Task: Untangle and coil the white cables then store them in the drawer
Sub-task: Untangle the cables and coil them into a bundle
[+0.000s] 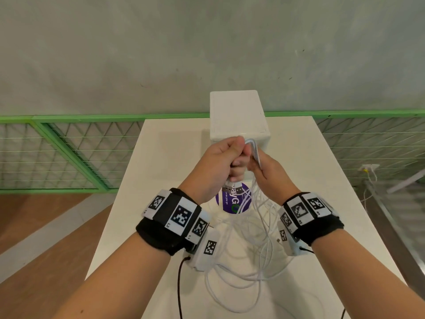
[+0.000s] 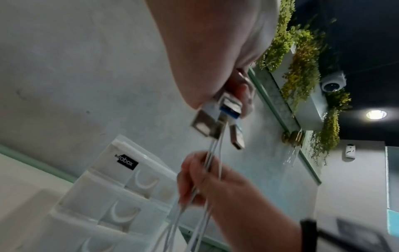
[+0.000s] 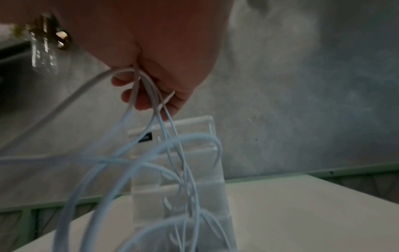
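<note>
Two bare hands are raised above a white table [image 1: 174, 143], just in front of a white drawer unit [image 1: 238, 116] standing at the table's far end. The left hand [image 1: 220, 162] is closed in a fist around the plug ends of the white cables [image 1: 259, 249], and the metal USB plugs [image 2: 207, 126] stick out below the fist (one shows a blue insert). The right hand [image 1: 268, 171] pinches several strands beside it, fingers curled round them. From both hands the cables hang in tangled loops onto the table near a purple round sticker [image 1: 232, 201]
</note>
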Demonstrator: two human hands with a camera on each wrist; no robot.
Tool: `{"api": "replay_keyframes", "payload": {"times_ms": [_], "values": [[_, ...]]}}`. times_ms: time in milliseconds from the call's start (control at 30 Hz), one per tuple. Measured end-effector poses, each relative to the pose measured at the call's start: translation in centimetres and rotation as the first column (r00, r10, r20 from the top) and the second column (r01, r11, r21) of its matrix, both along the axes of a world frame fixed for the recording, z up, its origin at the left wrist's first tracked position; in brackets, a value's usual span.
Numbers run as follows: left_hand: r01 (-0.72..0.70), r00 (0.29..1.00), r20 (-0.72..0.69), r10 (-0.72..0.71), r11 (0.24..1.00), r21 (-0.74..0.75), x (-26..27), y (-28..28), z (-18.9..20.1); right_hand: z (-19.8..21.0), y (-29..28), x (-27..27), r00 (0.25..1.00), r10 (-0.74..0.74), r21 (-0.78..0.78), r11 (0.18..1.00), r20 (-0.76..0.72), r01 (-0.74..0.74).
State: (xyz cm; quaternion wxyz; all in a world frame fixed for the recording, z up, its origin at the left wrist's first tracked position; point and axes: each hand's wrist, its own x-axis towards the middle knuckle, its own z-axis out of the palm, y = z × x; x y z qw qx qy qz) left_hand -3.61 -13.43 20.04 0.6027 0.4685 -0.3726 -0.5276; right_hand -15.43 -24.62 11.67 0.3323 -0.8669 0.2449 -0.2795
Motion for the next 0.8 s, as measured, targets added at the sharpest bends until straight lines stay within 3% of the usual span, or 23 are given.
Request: {"api": "replay_keyframes", "payload": {"times_ms": [100, 200, 367, 433, 500, 600, 733, 800], "values": [[-0.059, 0.993, -0.109, 0.052, 0.996, -0.064, 0.7, 0.1, 1.6, -2.6, -0.2, -1.0, 0.986, -0.027, 0.059, 0.998, -0.163, 0.037], [-0.093, 0.994, -0.064, 0.088, 0.993, -0.077, 0.9, 0.1, 2.4, -5.0, 0.0, -2.4, 0.949, -0.067, 0.110, 0.988, -0.309, 0.106], [-0.161, 0.984, -0.095, 0.154, 0.984, -0.073, 1.0, 0.1, 2.1, -6.1, -0.3, -3.2, 0.915, -0.088, 0.055, 0.991, -0.393, 0.119], [-0.162, 0.986, -0.050, 0.159, 0.985, -0.063, 1.4, 0.1, 2.4, -5.2, -0.2, -3.3, 0.916, -0.071, 0.116, 0.985, -0.395, 0.126], [-0.142, 0.990, -0.001, 0.142, 0.989, -0.038, 1.5, 0.1, 2.5, -2.9, 0.1, -3.0, 0.940, -0.040, 0.207, 0.971, -0.338, 0.116], [-0.102, 0.990, 0.096, 0.099, 0.994, 0.027, 1.5, 0.1, 2.4, 2.1, 0.4, -1.8, 0.994, -0.090, 0.271, 0.957, -0.067, 0.105], [-0.004, 0.991, 0.132, -0.008, 0.996, 0.085, 0.9, 0.2, 2.2, 6.5, 1.1, 0.0, 0.989, 0.099, 0.326, 0.937, 0.107, -0.129], [0.049, 0.992, 0.106, -0.060, 0.993, 0.111, 0.8, 0.3, 2.5, 7.3, 1.1, 0.5, 0.981, 0.085, 0.357, 0.923, 0.175, -0.144]]}}
